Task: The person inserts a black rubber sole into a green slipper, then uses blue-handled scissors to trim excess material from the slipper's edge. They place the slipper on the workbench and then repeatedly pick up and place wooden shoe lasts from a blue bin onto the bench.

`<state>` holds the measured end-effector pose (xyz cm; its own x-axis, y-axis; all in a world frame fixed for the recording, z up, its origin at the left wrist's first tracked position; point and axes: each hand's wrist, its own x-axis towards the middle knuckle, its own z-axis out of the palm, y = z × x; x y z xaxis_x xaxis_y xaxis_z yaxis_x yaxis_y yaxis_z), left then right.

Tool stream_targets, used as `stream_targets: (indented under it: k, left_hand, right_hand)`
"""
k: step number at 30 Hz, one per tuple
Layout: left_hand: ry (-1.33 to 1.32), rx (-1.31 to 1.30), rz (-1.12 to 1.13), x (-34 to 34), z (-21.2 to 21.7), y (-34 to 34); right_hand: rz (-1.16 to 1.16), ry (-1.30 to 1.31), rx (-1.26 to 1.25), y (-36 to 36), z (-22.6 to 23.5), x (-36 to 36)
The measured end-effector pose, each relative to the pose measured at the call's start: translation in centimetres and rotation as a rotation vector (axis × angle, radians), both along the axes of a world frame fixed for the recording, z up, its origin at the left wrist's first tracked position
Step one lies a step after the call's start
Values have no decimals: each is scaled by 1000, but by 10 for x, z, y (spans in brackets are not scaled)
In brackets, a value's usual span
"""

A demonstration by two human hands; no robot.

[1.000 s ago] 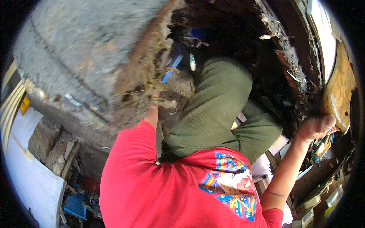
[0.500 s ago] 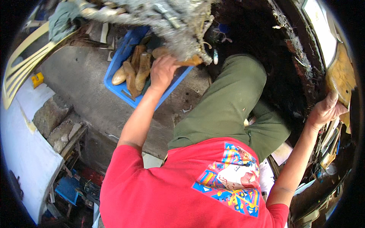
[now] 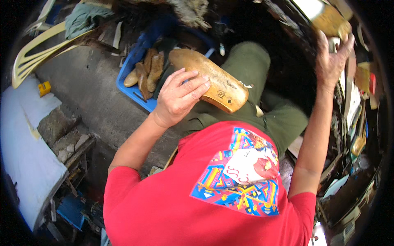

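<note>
My left hand [image 3: 180, 96] is closed round the side of a tan wooden shoe last [image 3: 223, 84], held above my lap with its rounded toe toward the upper left. A dark hole and handwritten marks show on the last. My right hand [image 3: 331, 61] is raised at the upper right. Its thumb and fingers grip the lower end of a second wooden shoe last [image 3: 328, 20], beside a cluttered rack. More wooden shoe lasts [image 3: 155, 71] lie in a blue plastic crate [image 3: 137, 96] on the ground at the far left.
Left of the crate stands a cream slatted plastic chair back [image 3: 30, 57] with a grey-green cloth [image 3: 86, 18] over it. A white-topped surface [image 3: 33, 151] bears a small yellow object [image 3: 44, 88]. Boards and scraps [image 3: 357, 106] crowd my right side. My bent legs [image 3: 250, 61] are in front.
My left hand has lifted a shoe last from over the crate toward my lap. My right hand has moved up and farther away with its last. The ragged grey material has shifted upward in view.
</note>
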<state>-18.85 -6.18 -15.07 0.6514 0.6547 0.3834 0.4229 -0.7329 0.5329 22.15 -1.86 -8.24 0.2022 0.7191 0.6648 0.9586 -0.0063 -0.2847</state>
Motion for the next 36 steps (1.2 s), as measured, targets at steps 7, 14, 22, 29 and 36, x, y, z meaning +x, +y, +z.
stream_targets:
  k: [7, 14, 22, 29, 36]
  left_hand:
    - [-12, -62, -155, 46, -8, -21]
    - [-259, -356, 240, 42, -48, -47]
    - [68, -1056, 551, -54, -198, -73]
    - [255, -590, 1389, -161, -305, -58]
    - [-194, -1202, 1254, -261, -374, -16]
  right_hand:
    - [525, 270, -648, -121, 6, -108]
    - [324, 611, -1130, -148, -43, -111]
    - [175, 1396, -1252, -65, -50, -168]
    - [326, 1041, -1353, -60, -65, -161]
    - [213, 1459, -1143, -75, -88, -143]
